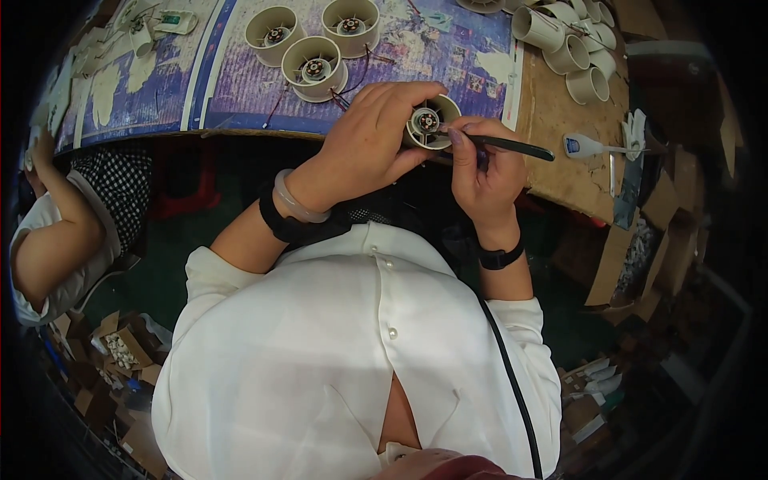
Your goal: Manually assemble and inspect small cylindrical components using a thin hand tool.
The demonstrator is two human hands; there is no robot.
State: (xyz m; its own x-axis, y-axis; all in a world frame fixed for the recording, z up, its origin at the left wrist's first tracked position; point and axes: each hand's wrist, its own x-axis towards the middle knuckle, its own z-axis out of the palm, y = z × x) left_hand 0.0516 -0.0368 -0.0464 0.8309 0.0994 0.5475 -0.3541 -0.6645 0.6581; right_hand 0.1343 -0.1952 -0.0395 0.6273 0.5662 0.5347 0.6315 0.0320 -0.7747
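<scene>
Cream cup, with a small round motor inside, sits in the left hand at the near edge of the desk, its open top tilted toward the wearer; whether it also rests on the desk I cannot tell. The left hand's grip is clamped on the cup, fingers over the far rim and thumb at the near side. The right hand has its grip pinched on a slim black tool, whose tip end reaches into the cup near the motor. Beyond the left hand, three similar cups with motors stand close together, wires trailing. To the right lie more pale cups in a heap and, nearer, a white bottle with a thin spout. At far left, another person's arm shows beside the desk.
</scene>
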